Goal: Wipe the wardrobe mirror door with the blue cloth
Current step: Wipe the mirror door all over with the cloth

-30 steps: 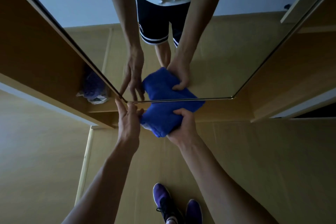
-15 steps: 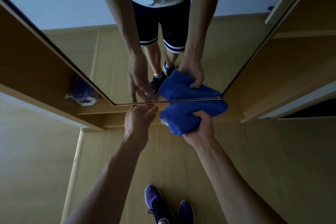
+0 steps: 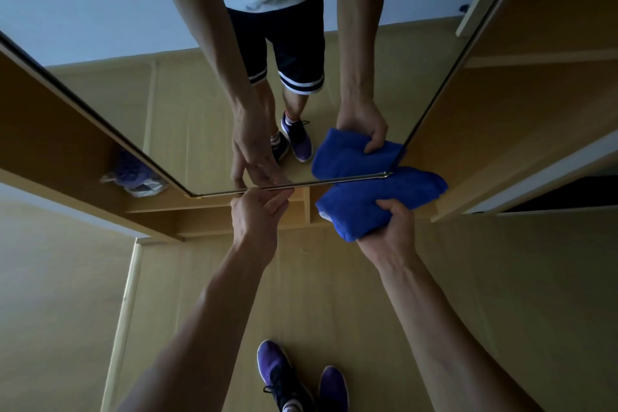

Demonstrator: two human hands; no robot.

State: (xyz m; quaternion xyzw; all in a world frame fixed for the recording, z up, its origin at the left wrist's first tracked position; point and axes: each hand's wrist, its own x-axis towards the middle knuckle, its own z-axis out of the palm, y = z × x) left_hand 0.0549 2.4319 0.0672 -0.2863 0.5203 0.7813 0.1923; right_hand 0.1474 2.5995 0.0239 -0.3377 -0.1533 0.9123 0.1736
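Blue cloth (image 3: 374, 207) sits bunched in a thick wad at the lower right corner of the mirror door (image 3: 174, 104). It touches the glass right at the thin metal bottom edge, and one end reaches past the corner toward the wardrobe (image 3: 535, 117) panel beside it. The right hand (image 3: 391, 227) holds the wad from below. Its grip is closed tight, fingers and thumb curled round the fabric, and the forearm runs down to the lower right of the view.

The left hand (image 3: 257, 214) is well apart from the cloth, near the middle of the same bottom edge. Its grip is slack: the fingers are loosely bent with their tips against the glass at the rim, and nothing is held in it.

In the mirror both hands and the cloth show doubled above the edge. Higher up it shows a person in a white shirt and dark shorts with white stripes at the hem.

Left of the mirror, on a wardrobe shelf, lies a crumpled bag (image 3: 133, 177) with something purple in it, partly hidden by the door's edge. A pale wooden floor (image 3: 334, 294) stretches beneath the arms, and a pair of purple shoes (image 3: 277, 375) stands at the bottom of the view.
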